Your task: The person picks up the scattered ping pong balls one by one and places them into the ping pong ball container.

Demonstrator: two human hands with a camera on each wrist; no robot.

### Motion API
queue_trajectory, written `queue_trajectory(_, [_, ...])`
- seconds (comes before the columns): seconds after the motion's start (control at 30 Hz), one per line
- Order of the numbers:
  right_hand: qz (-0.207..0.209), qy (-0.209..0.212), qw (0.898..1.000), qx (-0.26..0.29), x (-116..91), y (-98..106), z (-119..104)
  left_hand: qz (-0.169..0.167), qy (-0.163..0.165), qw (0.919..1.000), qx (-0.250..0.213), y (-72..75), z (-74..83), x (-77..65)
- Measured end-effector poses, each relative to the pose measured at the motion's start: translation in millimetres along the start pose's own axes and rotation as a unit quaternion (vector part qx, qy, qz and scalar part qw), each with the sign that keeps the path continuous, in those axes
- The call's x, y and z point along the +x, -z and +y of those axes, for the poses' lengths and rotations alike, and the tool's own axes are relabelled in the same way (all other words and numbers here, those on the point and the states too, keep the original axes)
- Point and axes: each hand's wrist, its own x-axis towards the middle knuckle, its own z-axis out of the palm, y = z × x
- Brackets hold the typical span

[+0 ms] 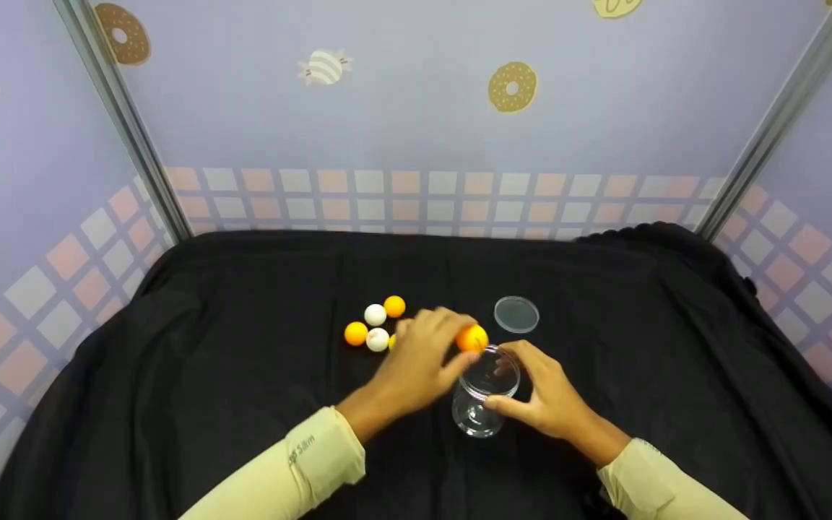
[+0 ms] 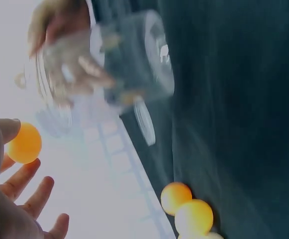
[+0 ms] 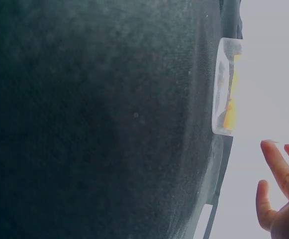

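Observation:
An orange ping-pong ball [image 1: 472,339] is pinched between the thumb and fingers of my left hand [image 1: 419,361], just above the rim of a clear jar [image 1: 479,415]. In the left wrist view the same orange ball [image 2: 25,143] sits between thumb and fingertips, the other fingers spread. My right hand [image 1: 549,397] grips the jar near its mouth, thumb on the near side and fingers on the far side. The right wrist view shows only part of the right hand [image 3: 283,194]. Other balls, orange [image 1: 356,334] and white [image 1: 375,314], lie left of the jar, some partly hidden by the left hand.
A round clear lid [image 1: 516,315] lies on the black cloth [image 1: 257,375] behind the jar. A patterned wall [image 1: 416,108] stands behind the table. At the right wrist view's edge is a pale, translucent item [image 3: 223,89] with yellow on it, its kind unclear.

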Motion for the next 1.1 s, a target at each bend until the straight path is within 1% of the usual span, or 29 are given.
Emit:
queue_trajectory(0.1, [-0.001, 0.000, 1.000, 0.000, 0, 0, 0, -0.006, -0.028, 0.9995, 0.015, -6.9, 8.9, -6.1])
queue_trajectory(0.2, [-0.004, -0.004, 1.000, -0.001, 0, 0, -1, -0.008, -0.036, 0.9990, 0.024, -12.7, 11.9, -11.2])
queue_trajectory(0.33, [-0.006, -0.006, 1.000, 0.000, 0, 0, -1, -0.014, -0.028, 0.9993, 0.020, -15.2, 12.9, -13.8])
queue_trajectory(0.6, [-0.006, -0.011, 1.000, 0.001, 0, -1, -1, -0.027, -0.004, 0.9996, 0.005, -14.0, 15.8, -15.0])
queue_trajectory(1.1, [0.001, -0.001, 1.000, 0.004, 0, -1, 0, -0.036, 0.010, 0.9993, 0.005, -13.8, 16.8, -15.0])
